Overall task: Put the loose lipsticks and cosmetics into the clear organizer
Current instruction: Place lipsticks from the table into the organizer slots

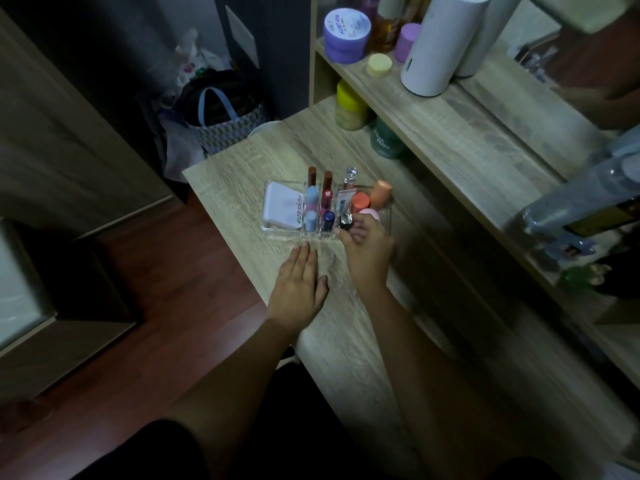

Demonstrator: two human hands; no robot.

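Observation:
The clear organizer (273, 228) stands on the wooden desk (242, 188). It holds a white compact (280, 206), several upright lipsticks (327, 194), a grey tube (344, 202) and orange-capped items (380, 194). My right hand (367, 251) reaches into the organizer's near right side, fingertips closed on a small black and silver cosmetic (345, 221). A pink round item (369, 213) shows just beyond those fingers. My left hand (299, 284) lies flat on the desk just in front of the organizer, fingers together, holding nothing.
A shelf unit (450, 112) rises along the desk's right with purple jars (346, 32), a yellow jar (349, 105), a green jar (386, 140) and a tall white cylinder (440, 43). A patterned bag (221, 112) sits on the floor beyond the desk's left end.

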